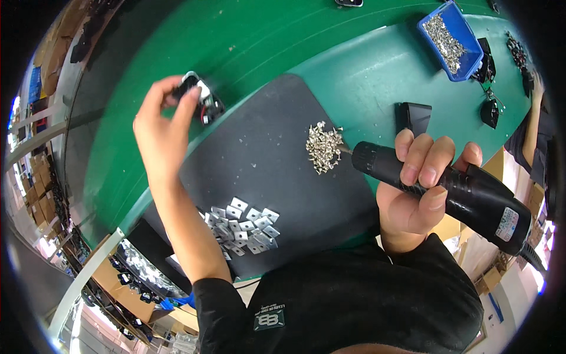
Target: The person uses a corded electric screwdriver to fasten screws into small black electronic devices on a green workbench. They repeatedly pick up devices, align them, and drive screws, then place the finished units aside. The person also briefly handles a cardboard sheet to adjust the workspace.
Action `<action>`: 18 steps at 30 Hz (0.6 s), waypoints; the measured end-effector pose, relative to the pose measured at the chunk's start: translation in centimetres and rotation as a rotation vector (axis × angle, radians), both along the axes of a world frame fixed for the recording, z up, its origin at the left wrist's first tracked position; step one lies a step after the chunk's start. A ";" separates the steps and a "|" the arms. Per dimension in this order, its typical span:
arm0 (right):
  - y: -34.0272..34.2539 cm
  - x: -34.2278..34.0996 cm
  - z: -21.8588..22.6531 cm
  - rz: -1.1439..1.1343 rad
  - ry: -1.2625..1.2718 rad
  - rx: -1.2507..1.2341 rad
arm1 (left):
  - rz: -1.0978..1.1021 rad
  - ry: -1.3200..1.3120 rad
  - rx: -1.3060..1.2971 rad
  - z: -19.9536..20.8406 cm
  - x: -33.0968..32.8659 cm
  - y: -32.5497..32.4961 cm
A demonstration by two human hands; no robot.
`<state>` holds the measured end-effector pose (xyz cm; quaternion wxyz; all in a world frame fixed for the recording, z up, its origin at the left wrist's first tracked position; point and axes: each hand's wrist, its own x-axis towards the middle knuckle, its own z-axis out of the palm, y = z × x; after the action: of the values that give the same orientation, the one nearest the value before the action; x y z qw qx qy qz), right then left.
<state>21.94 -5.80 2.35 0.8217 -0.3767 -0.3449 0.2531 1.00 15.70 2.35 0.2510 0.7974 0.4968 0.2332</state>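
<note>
My left hand [160,127] reaches over the green belt at the left, thumb and fingers closed on a small black housing [209,109] with a white part and coloured wires. In my right hand [413,197] is a black electric screwdriver [489,203], held sideways with its bit pointing left. The bit's end is at the right side of a pile of small silvery screws [322,148] on the black mat [253,150]. Nearer to me on the mat lies a heap of small square metal plates [239,227], each with a hole, partly behind my left forearm.
A blue bin [470,62] full of screws stands at the far right, beside black parts with wires [489,109]. A black block-shaped part [416,116] is beyond the screwdriver. Another person's arm [532,121] is at the right edge. The green belt [259,35] runs along the far side.
</note>
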 end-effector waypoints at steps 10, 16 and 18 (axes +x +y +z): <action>-0.7 -0.6 0.5 0.202 0.132 0.122 | -0.103 -0.100 -0.122 -0.1 -2.0 -12.9; -0.7 -1.6 1.5 0.345 0.268 0.182 | -0.287 0.094 0.134 1.8 -0.8 -15.1; -0.4 -1.9 1.8 0.409 0.302 0.207 | -0.308 0.066 0.161 1.9 0.0 -15.8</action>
<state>20.00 -6.24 4.15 0.8297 -0.1709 -0.3114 0.4305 0.96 -0.09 4.29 0.2025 0.8888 0.3566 0.2047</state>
